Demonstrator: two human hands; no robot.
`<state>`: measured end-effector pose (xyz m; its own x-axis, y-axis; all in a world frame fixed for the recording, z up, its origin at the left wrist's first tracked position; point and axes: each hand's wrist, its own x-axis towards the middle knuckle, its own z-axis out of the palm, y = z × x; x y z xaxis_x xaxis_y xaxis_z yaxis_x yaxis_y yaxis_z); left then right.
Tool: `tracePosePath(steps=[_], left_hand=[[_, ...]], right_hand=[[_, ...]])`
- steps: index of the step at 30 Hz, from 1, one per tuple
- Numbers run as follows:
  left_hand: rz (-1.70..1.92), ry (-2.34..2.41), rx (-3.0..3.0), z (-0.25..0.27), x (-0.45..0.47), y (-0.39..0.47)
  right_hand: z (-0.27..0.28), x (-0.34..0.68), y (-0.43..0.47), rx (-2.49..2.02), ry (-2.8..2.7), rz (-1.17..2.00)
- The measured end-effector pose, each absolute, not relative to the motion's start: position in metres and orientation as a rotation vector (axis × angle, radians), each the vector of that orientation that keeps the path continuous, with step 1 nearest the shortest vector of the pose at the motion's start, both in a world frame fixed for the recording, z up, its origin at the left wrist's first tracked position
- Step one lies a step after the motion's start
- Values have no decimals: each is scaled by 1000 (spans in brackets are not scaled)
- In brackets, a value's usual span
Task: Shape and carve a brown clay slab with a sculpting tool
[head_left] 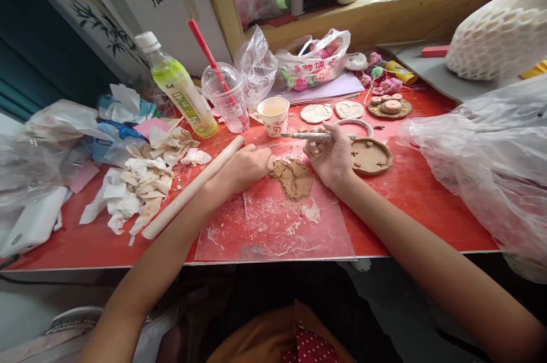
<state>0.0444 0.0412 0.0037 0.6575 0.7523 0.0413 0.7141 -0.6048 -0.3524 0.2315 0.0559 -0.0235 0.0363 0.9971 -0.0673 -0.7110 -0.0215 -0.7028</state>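
My right hand point(331, 155) is closed around a paintbrush point(318, 136), held nearly level with its thin tip pointing left by the paper cup point(273, 118). My left hand point(256, 160) is curled closed at the left edge of a flattened piece of brown clay point(294, 179); whatever its fingers hold is hidden. Under the clay lies a clear plastic sheet point(273, 237), smeared with clay crumbs. To the right of my right hand sits a round, rimmed clay dish point(371, 156) with small marks inside. Beside my left forearm rests a pale rolling pin point(194, 186).
Crumpled tissues point(141, 192) and a white phone-like object point(34, 226) are at left. Behind stand a drink bottle point(183, 89) and a plastic cup point(226, 101) with a red straw. Clay discs point(316, 113) lie beyond my right hand. Plastic sheeting point(478, 146) covers the right side.
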Motion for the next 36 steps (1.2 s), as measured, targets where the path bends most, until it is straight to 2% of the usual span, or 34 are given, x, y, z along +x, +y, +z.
tracePosePath(steps=[4,7,18,36], left_hand=[[71,-1367,-2357,22,22,46],[170,-1429,-2265,29,8,49],[189,-1405,-2300,2,14,52],[158,-1449,-2333,2,15,47]], right_hand=[[-22,231,55,-699,-536,1474],[-22,232,55,-686,-540,1477],[-24,233,57,-681,-551,1498],[-23,231,55,-681,-562,1506]])
